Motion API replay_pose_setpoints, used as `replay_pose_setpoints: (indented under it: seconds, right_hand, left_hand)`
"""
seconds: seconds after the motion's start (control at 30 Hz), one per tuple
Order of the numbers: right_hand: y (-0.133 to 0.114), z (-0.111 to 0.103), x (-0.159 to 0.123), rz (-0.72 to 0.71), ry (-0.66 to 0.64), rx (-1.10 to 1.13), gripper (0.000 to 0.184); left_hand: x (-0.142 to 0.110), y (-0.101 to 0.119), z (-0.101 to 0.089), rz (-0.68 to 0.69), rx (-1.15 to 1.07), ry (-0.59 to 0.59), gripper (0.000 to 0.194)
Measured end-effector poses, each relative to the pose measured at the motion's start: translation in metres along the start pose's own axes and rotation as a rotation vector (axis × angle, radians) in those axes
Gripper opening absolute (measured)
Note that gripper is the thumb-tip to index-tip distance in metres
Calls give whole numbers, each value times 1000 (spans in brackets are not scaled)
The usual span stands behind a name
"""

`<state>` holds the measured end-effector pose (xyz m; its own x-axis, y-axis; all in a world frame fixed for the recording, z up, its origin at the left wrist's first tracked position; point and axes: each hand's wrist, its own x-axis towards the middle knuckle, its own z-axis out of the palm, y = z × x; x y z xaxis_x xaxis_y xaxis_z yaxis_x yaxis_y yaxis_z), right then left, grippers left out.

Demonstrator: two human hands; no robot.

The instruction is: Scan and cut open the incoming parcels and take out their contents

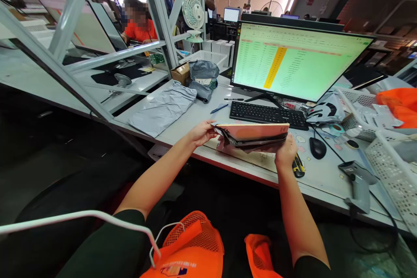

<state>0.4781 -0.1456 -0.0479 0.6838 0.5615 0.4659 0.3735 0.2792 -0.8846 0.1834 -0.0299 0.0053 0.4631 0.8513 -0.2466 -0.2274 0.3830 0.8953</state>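
Observation:
My left hand (203, 133) pinches the left end of a dark, torn plastic mailing bag (237, 144). A flat pale-orange box (256, 131) shows at the bag's opening, its broad side tilted toward me. My right hand (286, 151) is closed round the right end of the bag and box. Both hands hold this package above the front edge of the desk. A yellow-and-black box cutter (298, 166) lies beside my right hand. Behind the package stands a black keyboard (269, 114). The underside of the package and some fingertips are hidden.
Grey mailing bags (166, 106) and a small brown carton (181, 73) lie to the left. A monitor (293, 63) rises behind the keyboard. To the right are a mouse (317, 147), a barcode scanner (358, 184) and white baskets (395, 169). A metal frame (161, 21) stands at left.

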Motion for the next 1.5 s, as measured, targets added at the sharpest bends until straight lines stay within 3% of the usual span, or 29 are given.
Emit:
replay_pose_setpoints:
  seconds: [0.23,0.37,0.47,0.6,0.67,0.77,0.87,1.0,1.07,1.13,1.2,1.27,1.37,1.5]
  right_hand:
    - [10,7,3,9,112,-51,64]
    - [7,12,6,-20,201,-118,64]
    - [2,13,8,-50,240,-171,66]
    - [-6,6,6,-70,279,-227,68]
    - [-13,1,2,-77,290,-245,67]
    - [-28,-7,-8,-96,256,-256,64]
    - [-49,-16,-26,-115,167,-262,59]
    - [-66,-26,-54,-272,73,-376,59]
    - [-61,-30,-61,-380,24,-444,67]
    - [-50,-31,-59,-411,-1,-489,75]
    - [-35,-31,-51,-381,23,-516,76]
    - [-21,-28,-42,-342,57,-516,74]
    - [-9,-23,-33,-303,95,-498,71]
    - [-10,-22,-32,-315,75,-465,68]
  left_hand:
    - [12,-6,12,1,68,-21,12]
    - [7,3,13,137,167,53,14]
    - [-1,16,11,273,432,65,22]
    - [-21,22,13,257,642,-2,34]
    - [-32,20,15,353,770,9,32]
    - [-41,18,18,544,1172,119,28]
    - [-40,19,18,498,1431,175,31]
    - [-35,22,12,451,1518,163,27]
    - [-34,25,3,477,1503,89,28]
    - [-31,31,-10,478,1428,-124,31]
    - [-26,34,-23,386,1250,-378,35]
    - [-17,29,-31,226,1041,-534,39]
    - [-4,3,-31,75,926,-607,49]
    - [3,-23,-33,219,1126,-669,50]
